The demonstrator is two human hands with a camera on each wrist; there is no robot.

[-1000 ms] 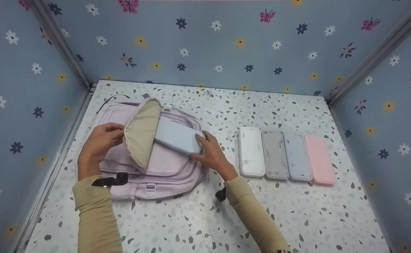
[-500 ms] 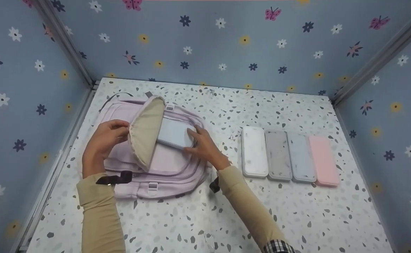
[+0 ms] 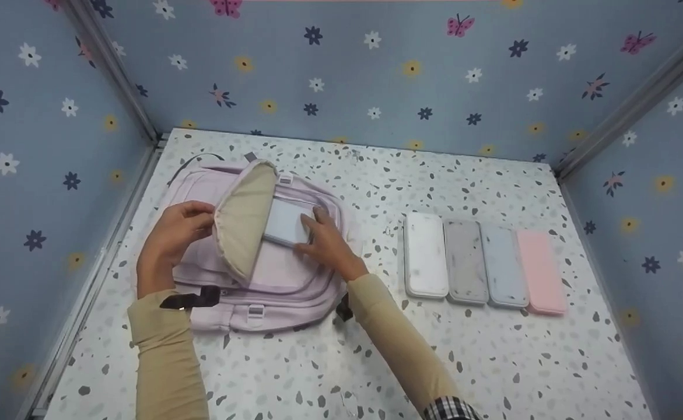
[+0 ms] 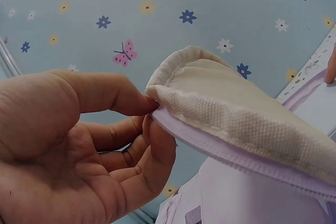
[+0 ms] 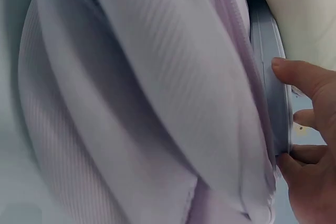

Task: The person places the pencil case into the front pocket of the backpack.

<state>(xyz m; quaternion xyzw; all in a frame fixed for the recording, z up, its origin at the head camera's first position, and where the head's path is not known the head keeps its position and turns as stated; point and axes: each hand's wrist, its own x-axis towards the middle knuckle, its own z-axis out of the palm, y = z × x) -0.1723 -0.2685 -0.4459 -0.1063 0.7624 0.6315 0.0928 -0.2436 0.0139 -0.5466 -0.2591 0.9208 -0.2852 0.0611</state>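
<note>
While your left hand (image 3: 173,233) pinches the rim of the cream-lined flap (image 3: 242,219) between thumb and fingers and holds it up off the backpack (image 3: 271,280), your right hand (image 3: 322,242) grips the outer end of the pale blue case (image 3: 286,224), thumb on one long edge and fingers on the other. That case has slid a good way further under the flap over the last second: then about half of its length lay out in the open, and now only a short end shows beside the flap. I judge from this that the case is nearly home in the pocket, with only its last bit left outside.

The case itself is a flat, slim, hard-looking box with rounded corners and a plain matte lid; it lies tilted, its hidden end lower inside the backpack. The right wrist view shows it edge-on against the lilac fabric, your fingertips (image 5: 286,72) wrapped over its thin side.

To the right of the backpack, well apart from it, four like cases lie side by side on the speckled tabletop (image 3: 376,361): a white case (image 3: 424,256), a grey case (image 3: 465,262), a light blue case (image 3: 503,267) and a pink case (image 3: 541,271), each touching its neighbour.
</note>
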